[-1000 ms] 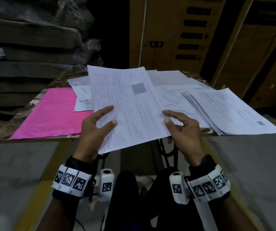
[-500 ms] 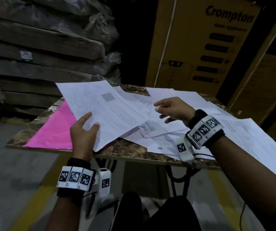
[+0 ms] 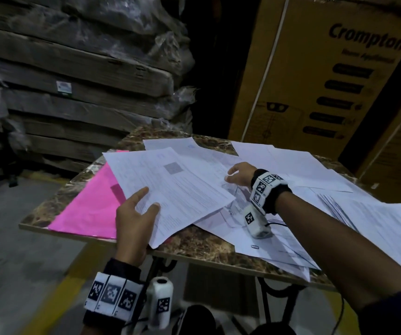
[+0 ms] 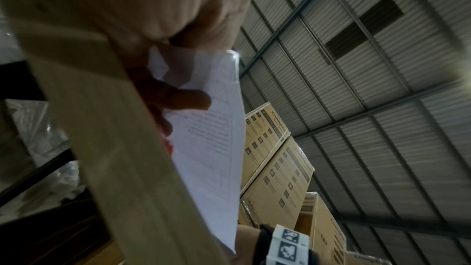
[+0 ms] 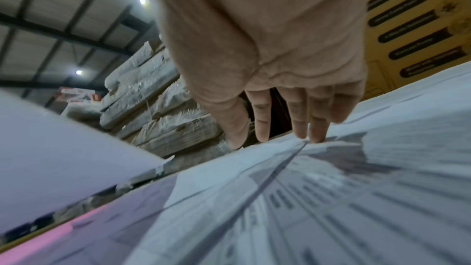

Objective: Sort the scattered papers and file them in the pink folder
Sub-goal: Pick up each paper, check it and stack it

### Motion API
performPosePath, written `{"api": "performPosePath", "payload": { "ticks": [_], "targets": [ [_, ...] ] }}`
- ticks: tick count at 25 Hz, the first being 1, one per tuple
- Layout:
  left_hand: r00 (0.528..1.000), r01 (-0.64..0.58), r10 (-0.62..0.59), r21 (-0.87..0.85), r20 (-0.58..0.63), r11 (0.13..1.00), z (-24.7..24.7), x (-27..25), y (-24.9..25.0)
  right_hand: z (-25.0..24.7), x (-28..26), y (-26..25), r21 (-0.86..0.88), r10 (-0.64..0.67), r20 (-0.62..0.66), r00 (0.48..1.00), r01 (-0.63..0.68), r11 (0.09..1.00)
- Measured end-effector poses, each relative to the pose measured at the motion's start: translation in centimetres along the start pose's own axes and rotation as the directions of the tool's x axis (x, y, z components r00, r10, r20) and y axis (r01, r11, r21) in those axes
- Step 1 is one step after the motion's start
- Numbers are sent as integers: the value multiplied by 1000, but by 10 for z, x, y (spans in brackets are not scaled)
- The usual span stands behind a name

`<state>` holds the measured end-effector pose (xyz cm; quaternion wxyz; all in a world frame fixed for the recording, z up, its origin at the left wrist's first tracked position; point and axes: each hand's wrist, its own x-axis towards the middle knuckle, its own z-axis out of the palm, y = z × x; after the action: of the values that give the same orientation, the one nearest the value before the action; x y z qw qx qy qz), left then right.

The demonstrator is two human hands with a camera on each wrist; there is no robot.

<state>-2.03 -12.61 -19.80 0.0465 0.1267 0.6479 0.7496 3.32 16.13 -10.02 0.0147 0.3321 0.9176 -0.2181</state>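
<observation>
A pink folder (image 3: 85,209) lies flat on the left part of the marble table (image 3: 194,245). My left hand (image 3: 136,213) pinches the near corner of a printed sheet (image 3: 168,187), thumb on top, fingers (image 4: 183,99) beneath it. That held sheet (image 4: 211,148) hangs partly over the folder. My right hand (image 3: 239,174) reaches across the loose papers (image 3: 250,228) in the middle. Its straight fingertips (image 5: 316,134) touch a sheet (image 5: 305,188) there. More papers (image 3: 291,163) spread toward the back.
A thick stack of papers (image 3: 376,228) sits at the table's right end. Large cardboard boxes (image 3: 315,76) stand behind the table, wrapped flat packs (image 3: 73,81) at the left. The table edge (image 3: 81,234) faces me, with a yellow floor line (image 3: 56,291) below.
My left hand has carried the sheet leftward over the pink folder. My right hand let go of it and reached forward onto the papers in the middle.
</observation>
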Motion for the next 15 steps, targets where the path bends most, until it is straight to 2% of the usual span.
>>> {"api": "performPosePath", "payload": {
  "ticks": [3, 6, 10, 15],
  "targets": [
    [999, 25, -24, -12, 28, 1000, 1, 3, -4, 3, 15, -1, -150, 5, 28, 1000, -1, 989],
    [999, 40, -39, -22, 32, 999, 2, 1, -1, 5, 22, -2, -180, 21, 55, 998, -11, 984],
    [999, -3, 2, 31, 37, 1000, 1, 3, -3, 8, 33, -3, -107, -2, 93, 996, 12, 994],
    [999, -9, 7, 52, 35, 999, -2, 5, -6, 13, 36, -2, 114, -7, -43, 999, 12, 993]
  ]
}}
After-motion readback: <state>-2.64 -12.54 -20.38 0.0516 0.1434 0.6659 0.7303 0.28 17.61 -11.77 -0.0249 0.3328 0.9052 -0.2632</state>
